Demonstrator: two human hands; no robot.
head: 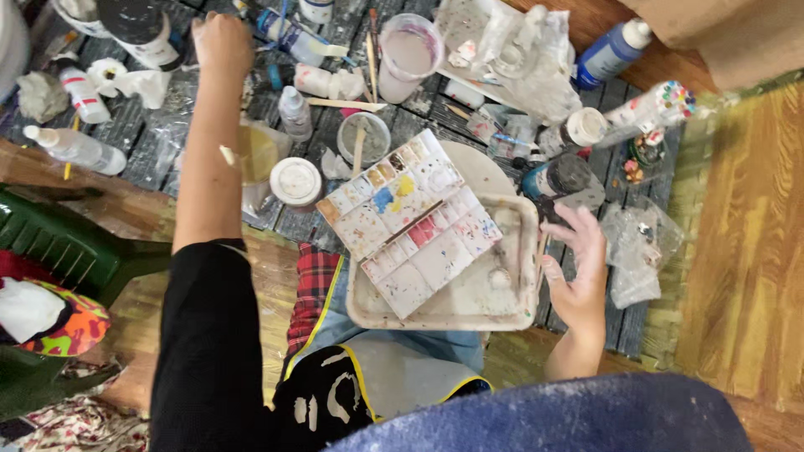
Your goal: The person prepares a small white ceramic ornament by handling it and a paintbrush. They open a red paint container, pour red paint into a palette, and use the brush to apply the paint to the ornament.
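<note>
My left hand [221,40] reaches far to the upper left, among paint bottles on a dark slatted table [134,125]. It is curled, next to a large black-capped bottle [138,29]; whether it holds anything is hidden. My right hand [579,269] rests with fingers spread at the right rim of a stained white tray [523,311]. An open watercolour palette [409,222] with many coloured wells lies slanted across the tray. A thin brush handle [543,249] sticks up by my right thumb.
A cup of pinkish water [408,54], a small cup with a stick [363,138], a white-lidded jar [296,180], a dark jar [559,180], a blue bottle [611,50] and squeeze bottles [77,147] crowd the table. A clear bag [636,251] lies right; a green chair [59,243] stands left.
</note>
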